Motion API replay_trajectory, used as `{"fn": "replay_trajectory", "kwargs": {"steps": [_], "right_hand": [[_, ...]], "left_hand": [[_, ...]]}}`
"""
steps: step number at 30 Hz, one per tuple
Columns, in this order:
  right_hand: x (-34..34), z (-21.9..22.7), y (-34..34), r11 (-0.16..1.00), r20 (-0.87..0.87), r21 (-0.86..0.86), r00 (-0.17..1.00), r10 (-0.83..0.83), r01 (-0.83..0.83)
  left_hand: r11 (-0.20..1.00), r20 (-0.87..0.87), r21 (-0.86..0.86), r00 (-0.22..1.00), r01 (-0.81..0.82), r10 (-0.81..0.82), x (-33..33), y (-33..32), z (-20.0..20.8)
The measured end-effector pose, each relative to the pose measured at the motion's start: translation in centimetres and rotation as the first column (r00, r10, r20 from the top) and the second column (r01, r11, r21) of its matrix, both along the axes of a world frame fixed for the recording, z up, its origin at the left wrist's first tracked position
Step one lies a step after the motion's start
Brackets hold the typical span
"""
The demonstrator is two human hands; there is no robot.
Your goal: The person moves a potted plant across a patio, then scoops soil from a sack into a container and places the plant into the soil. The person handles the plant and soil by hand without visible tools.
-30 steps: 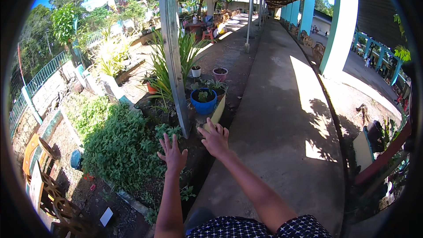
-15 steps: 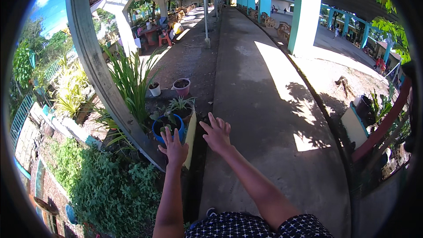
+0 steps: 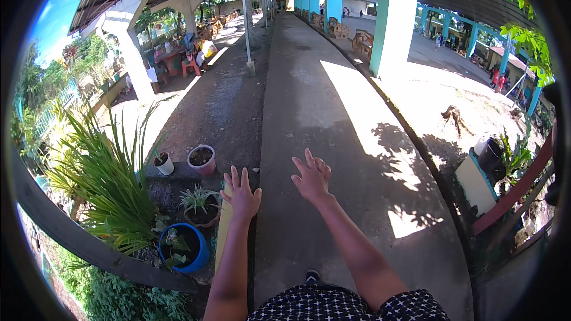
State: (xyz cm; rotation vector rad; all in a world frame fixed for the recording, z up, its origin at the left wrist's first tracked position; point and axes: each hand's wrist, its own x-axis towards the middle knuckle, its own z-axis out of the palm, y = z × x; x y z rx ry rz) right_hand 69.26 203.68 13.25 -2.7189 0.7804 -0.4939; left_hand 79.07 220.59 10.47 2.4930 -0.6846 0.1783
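Note:
Both my hands are stretched out in front of me over a concrete walkway (image 3: 294, 113), holding nothing. My left hand (image 3: 242, 195) is raised with its fingers spread, above the walkway's left edge. In the picture it is nearest to a spider plant (image 3: 197, 200) in a pot and a cream-coloured low wall (image 3: 225, 226). My right hand (image 3: 313, 176) hangs over the walkway itself, fingers extended and partly apart. Further left sits a blue pot (image 3: 201, 257) with a leafy plant. Behind it stand a pink pot (image 3: 202, 160) and a small white pot (image 3: 165, 164) holding soil.
A post (image 3: 95, 249) curves across the lower left beside long-leaved plants (image 3: 107, 172). A thin pole (image 3: 247, 30) and a large pillar (image 3: 392, 24) flank the walkway. People sit by a red table (image 3: 171, 59) at the far left. A tree stump (image 3: 454, 117) lies to the right.
I have moved forward along the walkway; the pots and post have come nearer and shifted left and down. Both hands stay outstretched and empty.

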Motion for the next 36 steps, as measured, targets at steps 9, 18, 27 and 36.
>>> {"fn": "replay_trajectory", "kwargs": {"steps": [9, 18, 27, 36], "right_hand": [[20.0, -1.4, -14.8, 0.982, -0.009, 0.039, 0.983, 0.183, -0.183], [38.5, -0.1, -34.6, 0.999, -0.015, 0.039, 1.000, -0.004, 0.004], [50.0, -1.5, -60.5, 0.973, 0.133, -0.014, 0.965, -0.227, 0.231], [68.5, -3.3, -83.9, 0.992, 0.090, -0.019, 0.989, -0.122, 0.124]], "left_hand": [[0.982, -0.034, 0.052, 0.982, -0.183, 0.184, 16.8, -13.5, -2.1], [0.995, -0.093, 0.090, 0.994, -0.045, 0.053, 38.8, -34.2, 0.6], [0.955, 0.000, 0.121, 0.962, 0.272, -0.274, 53.7, -62.8, 1.2], [0.988, -0.074, 0.084, 0.990, 0.127, -0.121, 70.5, -83.1, 0.7]]}}
